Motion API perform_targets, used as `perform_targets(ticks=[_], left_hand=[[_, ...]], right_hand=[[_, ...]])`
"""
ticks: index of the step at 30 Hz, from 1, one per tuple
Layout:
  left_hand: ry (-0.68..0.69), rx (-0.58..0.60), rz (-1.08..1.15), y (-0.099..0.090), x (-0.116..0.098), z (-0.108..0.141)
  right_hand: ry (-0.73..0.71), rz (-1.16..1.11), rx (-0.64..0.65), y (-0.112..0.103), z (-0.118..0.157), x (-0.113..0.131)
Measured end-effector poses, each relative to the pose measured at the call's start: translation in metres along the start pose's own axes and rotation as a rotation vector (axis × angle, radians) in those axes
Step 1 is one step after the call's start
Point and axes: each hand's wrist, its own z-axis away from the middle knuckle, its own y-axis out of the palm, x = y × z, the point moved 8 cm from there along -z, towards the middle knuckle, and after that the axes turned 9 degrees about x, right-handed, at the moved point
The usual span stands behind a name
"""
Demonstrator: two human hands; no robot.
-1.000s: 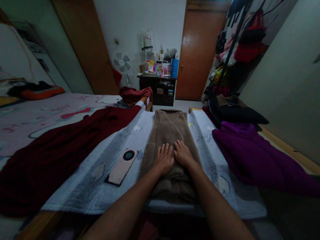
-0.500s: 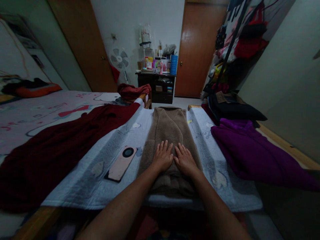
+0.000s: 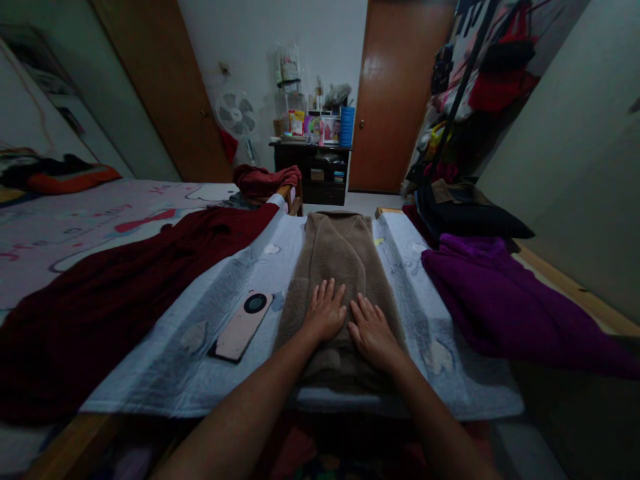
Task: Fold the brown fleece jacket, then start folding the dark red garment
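Observation:
A brown fleecy garment (image 3: 340, 250), folded into a long narrow shape, lies on a pale blue cloth (image 3: 280, 267) in front of me. My left hand (image 3: 326, 312) rests flat on its middle, palm down, fingers stretched forward. Beside it my right hand (image 3: 373, 330) also lies flat on the garment, fingers out, slightly nearer to me. Neither hand grips anything. Left of the garment, a pink phone (image 3: 243, 327) with a round black camera ring lies face down on the cloth.
A dark red garment (image 3: 150, 287) spreads along the left, over a patterned bed sheet (image 3: 100, 220). On the right lie a purple garment (image 3: 505, 300) and a stack of dark folded clothes (image 3: 475, 217). A fan (image 3: 237, 115) and a dark cabinet (image 3: 290, 160) stand at the back.
My right hand has slid slightly back toward me over the brown garment. My left hand has stayed in nearly the same place.

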Motion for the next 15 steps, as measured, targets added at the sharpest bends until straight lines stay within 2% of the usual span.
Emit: perform_targets(ticks=[8, 12, 15], left_hand=[[-0.006, -0.007, -0.001, 0.003, 0.001, -0.001], [0.000, 0.020, 0.023, 0.003, 0.002, 0.000], [0.026, 0.059, 0.050, 0.001, 0.001, 0.000]], right_hand=[[-0.027, -0.069, 0.042, -0.001, 0.012, 0.005], [-0.141, -0.183, 0.052, -0.020, 0.006, -0.003], [-0.084, -0.169, -0.071, -0.040, -0.011, -0.028]])
